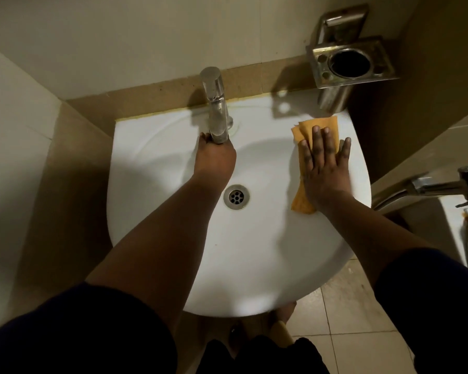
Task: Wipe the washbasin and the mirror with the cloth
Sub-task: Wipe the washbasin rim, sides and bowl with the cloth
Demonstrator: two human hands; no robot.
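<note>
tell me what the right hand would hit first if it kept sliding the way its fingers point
Probably the steel tumbler holder on the back wall. The right hand lies flat on the orange cloth on the washbasin rim, its fingers pointing at the cup's base; depth is unclear, so it may pass beneath.

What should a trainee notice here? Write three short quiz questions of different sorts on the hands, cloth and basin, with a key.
1. True or false: the right hand presses the orange cloth with its fingers spread flat.
2. Where does the cloth lie? A) over the drain B) on the right side of the washbasin, at its rim C) on the floor
3. Fill in: the left hand reaches under the spout of the ____.

Key
1. True.
2. B; the drain lies uncovered at the middle of the bowl.
3. Tap; the hand's fingers are hidden beneath the spout, so its grip cannot be told.
</note>
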